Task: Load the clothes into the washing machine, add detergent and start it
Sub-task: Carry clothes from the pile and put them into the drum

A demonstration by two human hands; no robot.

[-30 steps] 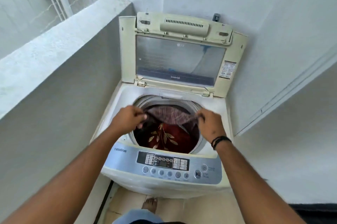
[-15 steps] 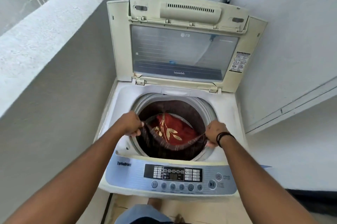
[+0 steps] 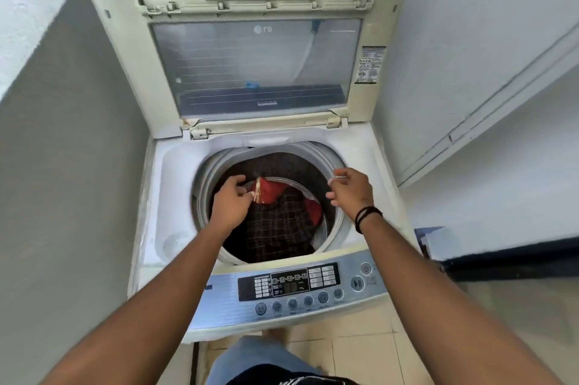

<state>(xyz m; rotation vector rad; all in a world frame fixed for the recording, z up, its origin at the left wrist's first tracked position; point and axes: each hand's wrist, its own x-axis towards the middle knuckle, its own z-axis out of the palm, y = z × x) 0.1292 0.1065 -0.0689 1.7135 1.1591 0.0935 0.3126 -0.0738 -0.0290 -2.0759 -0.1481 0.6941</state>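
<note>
A white top-loading washing machine (image 3: 175, 196) stands with its lid (image 3: 250, 71) raised upright. In the drum lie a dark checked cloth (image 3: 275, 228) and, under it at the back, a red cloth with a gold edge (image 3: 275, 188). My left hand (image 3: 230, 201) hangs inside the drum mouth at its left. Its fingers are loosely curled just beside the red cloth and grip nothing. My right hand (image 3: 352, 190) hovers over the drum's right rim with relaxed fingers and holds nothing. The control panel (image 3: 288, 286) faces me at the front.
A grey low wall (image 3: 62, 165) runs close along the machine's left side. A white wall stands behind and to the right. The round start button (image 3: 357, 283) sits at the panel's right. Beige floor tiles (image 3: 360, 353) lie in front.
Both hands held the dark checked cloth stretched across the drum. They have let go, and it now lies in the drum over the red cloth. The view has moved closer.
</note>
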